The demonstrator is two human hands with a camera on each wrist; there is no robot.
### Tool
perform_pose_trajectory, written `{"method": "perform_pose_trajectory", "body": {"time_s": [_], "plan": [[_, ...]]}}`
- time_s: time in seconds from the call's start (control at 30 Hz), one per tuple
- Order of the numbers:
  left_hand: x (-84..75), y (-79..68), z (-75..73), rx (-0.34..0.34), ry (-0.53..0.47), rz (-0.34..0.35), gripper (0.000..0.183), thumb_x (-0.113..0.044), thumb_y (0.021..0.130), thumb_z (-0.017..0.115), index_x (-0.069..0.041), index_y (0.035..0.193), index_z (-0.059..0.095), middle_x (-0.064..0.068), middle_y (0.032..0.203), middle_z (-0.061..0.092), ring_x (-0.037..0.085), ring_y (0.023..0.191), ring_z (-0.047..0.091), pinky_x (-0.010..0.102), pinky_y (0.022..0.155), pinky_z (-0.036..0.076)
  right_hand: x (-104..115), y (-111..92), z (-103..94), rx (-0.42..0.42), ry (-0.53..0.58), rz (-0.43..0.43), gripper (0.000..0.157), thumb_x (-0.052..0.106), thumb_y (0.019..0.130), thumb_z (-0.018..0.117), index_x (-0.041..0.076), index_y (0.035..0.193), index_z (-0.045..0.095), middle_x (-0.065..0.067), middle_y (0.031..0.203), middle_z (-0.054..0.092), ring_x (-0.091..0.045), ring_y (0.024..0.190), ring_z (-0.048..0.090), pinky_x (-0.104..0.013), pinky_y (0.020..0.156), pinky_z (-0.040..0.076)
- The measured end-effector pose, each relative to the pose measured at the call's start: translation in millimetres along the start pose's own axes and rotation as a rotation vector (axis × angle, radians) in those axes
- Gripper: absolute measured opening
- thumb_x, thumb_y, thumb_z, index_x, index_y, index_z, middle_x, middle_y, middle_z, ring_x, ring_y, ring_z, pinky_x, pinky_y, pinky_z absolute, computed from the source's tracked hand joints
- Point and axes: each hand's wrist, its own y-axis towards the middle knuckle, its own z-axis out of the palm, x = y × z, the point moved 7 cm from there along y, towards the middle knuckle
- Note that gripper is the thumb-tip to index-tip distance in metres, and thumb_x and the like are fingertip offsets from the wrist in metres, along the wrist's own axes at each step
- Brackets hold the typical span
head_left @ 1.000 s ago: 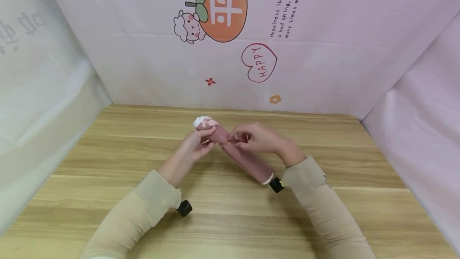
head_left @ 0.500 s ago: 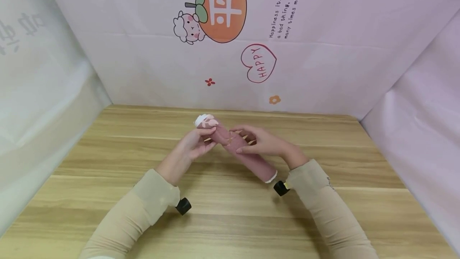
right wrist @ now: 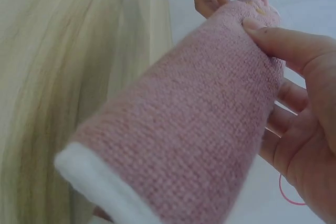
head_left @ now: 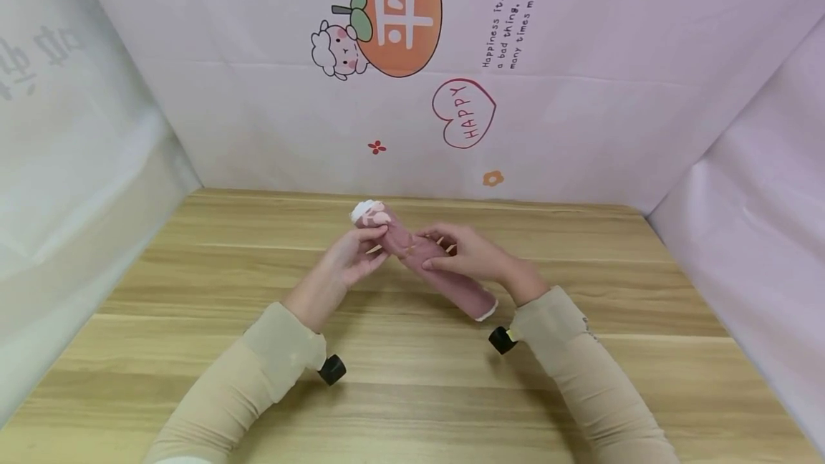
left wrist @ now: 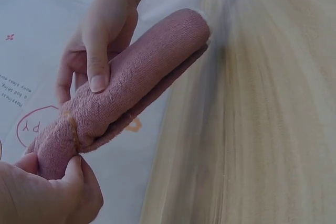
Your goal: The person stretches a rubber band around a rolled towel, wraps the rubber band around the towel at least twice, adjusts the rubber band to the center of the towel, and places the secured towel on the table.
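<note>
A rolled pink towel [head_left: 454, 288] is held up at a slant over the table, white edging at both ends. Around its middle sits a thin yellowish band [left wrist: 72, 125], probably a rubber band, drawing the roll in to a narrow waist. Toward the roll's far left end, by a pale leaf-like pattern, my left hand [head_left: 344, 260] pinches it between thumb and fingers. My right hand [head_left: 473, 256] grips it just right of the band; in the right wrist view the thumb [right wrist: 283, 43] lies on top and the other fingers are partly hidden behind the roll.
The wooden table [head_left: 399, 392] spreads beneath both arms. A white printed cloth [head_left: 258, 106] stands as a wall behind it, with more cloth at the left and right sides. A small black device [head_left: 332, 370] juts from each sleeve cuff.
My right fingers have moved from the band at the waist to a wider grip on the roll's right part. The towel has risen slightly. My left hand keeps its hold.
</note>
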Motion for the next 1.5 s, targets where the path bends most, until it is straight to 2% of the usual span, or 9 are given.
{"method": "perform_pose_trajectory", "body": {"time_s": [0.2, 0.43, 0.63, 0.73, 0.87, 0.93, 1.03, 1.3, 1.5], "plan": [[8.0, 3.4, -2.8, -0.057, 0.020, -0.013, 0.005, -0.006, 0.105, 0.055, -0.007, 0.109, 0.053, 0.007, 0.105, 0.058, 0.021, 0.104, 0.056, 0.021, 0.091, 0.055, -3, -1, 0.0, -0.021, -0.038, 0.023, 0.044, 0.007, 0.094, 0.075, 0.002, 0.135, 0.061, -0.010, 0.119, 0.068, -0.023, 0.093, 0.066, -0.042, 0.082, 0.057], [12.5, 2.5, -2.0, -0.057, 0.011, -0.012, 0.009, -0.010, 0.106, 0.056, -0.007, 0.115, 0.053, 0.010, 0.121, 0.053, 0.024, 0.117, 0.053, 0.021, 0.097, 0.051, 4, 1, -1.3, -0.101, -0.228, 0.002, 0.043, 0.008, 0.092, 0.078, 0.006, 0.133, 0.065, -0.009, 0.118, 0.071, -0.020, 0.093, 0.066, -0.035, 0.079, 0.058], [11.2, 1.7, 1.4, -0.049, -0.021, 0.006, 0.019, -0.009, 0.106, 0.057, -0.005, 0.123, 0.051, 0.011, 0.125, 0.053, 0.028, 0.129, 0.048, 0.026, 0.104, 0.048, 10, 0, -0.5, -0.180, -0.352, -0.014, 0.042, 0.010, 0.092, 0.079, 0.011, 0.133, 0.067, -0.008, 0.122, 0.070, -0.018, 0.097, 0.065, -0.036, 0.082, 0.058], [10.2, 1.8, 2.7, -0.044, -0.025, 0.014, 0.026, -0.010, 0.106, 0.057, -0.004, 0.129, 0.048, 0.011, 0.126, 0.053, 0.029, 0.135, 0.046, 0.027, 0.106, 0.046, 17, -1, 0.5, -0.223, -0.427, -0.099, 0.040, 0.012, 0.091, 0.080, 0.011, 0.130, 0.068, -0.008, 0.118, 0.070, -0.020, 0.099, 0.067, -0.037, 0.083, 0.059], [9.5, 2.2, 3.4, -0.040, -0.017, 0.022, 0.032, -0.012, 0.105, 0.058, -0.004, 0.134, 0.047, 0.012, 0.130, 0.053, 0.032, 0.138, 0.044, 0.029, 0.109, 0.045, 32, -3, 3.0, -0.307, -0.577, -0.325, 0.035, 0.010, 0.088, 0.083, 0.008, 0.122, 0.072, -0.010, 0.105, 0.070, -0.024, 0.090, 0.070, -0.037, 0.077, 0.060], [9.7, 2.6, 3.2, -0.044, -0.008, 0.024, 0.030, -0.013, 0.105, 0.059, -0.004, 0.132, 0.049, 0.013, 0.130, 0.054, 0.032, 0.136, 0.046, 0.029, 0.108, 0.045, 36, -4, 4.7, -0.339, -0.640, -0.411, 0.033, 0.009, 0.087, 0.083, 0.008, 0.118, 0.073, -0.010, 0.100, 0.069, -0.023, 0.083, 0.069, -0.035, 0.072, 0.060], [9.9, 3.9, 2.6, -0.059, -0.009, 0.034, 0.023, -0.014, 0.105, 0.061, -0.004, 0.124, 0.053, 0.012, 0.125, 0.057, 0.031, 0.130, 0.051, 0.028, 0.106, 0.047, 39, -5, 8.0, -0.347, -0.699, -0.475, 0.034, 0.006, 0.085, 0.085, 0.008, 0.116, 0.073, -0.009, 0.097, 0.068, -0.023, 0.079, 0.066, -0.033, 0.067, 0.058], [8.9, 5.5, 1.1, -0.096, 0.022, 0.075, 0.013, -0.010, 0.102, 0.065, -0.004, 0.111, 0.059, 0.006, 0.106, 0.062, 0.018, 0.097, 0.063, 0.023, 0.094, 0.054, 45, -6, 21.3, -0.280, -0.798, -0.538, 0.041, -0.004, 0.082, 0.084, 0.012, 0.118, 0.072, -0.008, 0.109, 0.070, -0.025, 0.092, 0.068, -0.033, 0.075, 0.059], [8.6, 6.1, -1.2, -0.111, 0.039, 0.091, 0.010, -0.007, 0.102, 0.064, -0.005, 0.110, 0.058, 0.006, 0.101, 0.062, 0.015, 0.087, 0.064, 0.022, 0.090, 0.056, 47, -8, 21.9, -0.262, -0.759, -0.525, 0.050, -0.006, 0.078, 0.086, 0.013, 0.121, 0.072, -0.008, 0.112, 0.069, -0.026, 0.092, 0.067, -0.034, 0.074, 0.059]]}}
